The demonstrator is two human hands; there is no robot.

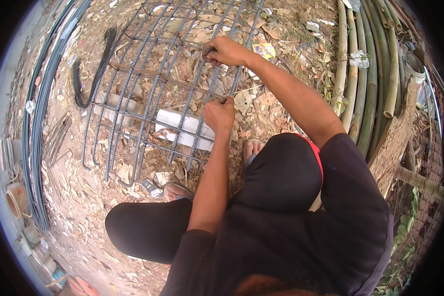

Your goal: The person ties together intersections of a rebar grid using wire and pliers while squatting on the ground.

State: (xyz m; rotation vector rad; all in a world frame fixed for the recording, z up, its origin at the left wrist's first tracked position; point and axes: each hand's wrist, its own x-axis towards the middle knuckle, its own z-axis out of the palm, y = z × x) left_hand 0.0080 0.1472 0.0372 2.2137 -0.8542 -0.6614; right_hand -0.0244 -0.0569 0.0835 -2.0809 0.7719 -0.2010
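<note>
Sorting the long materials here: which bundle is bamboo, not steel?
The bamboo poles on the right: thick, green-tan, jointed. The left rebar bundle is thin, dark, curved.

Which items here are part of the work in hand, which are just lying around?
In use:
- rebar grid
- left hand, gripping a bar
- right hand, gripping a bar higher up

Lying about:
- bamboo poles
- black wire bundle
- long rebar rods
- white block under the grid
- dry leaves

Outdoor building yard: rebar grid (153, 93), bamboo poles (375, 74).
</note>
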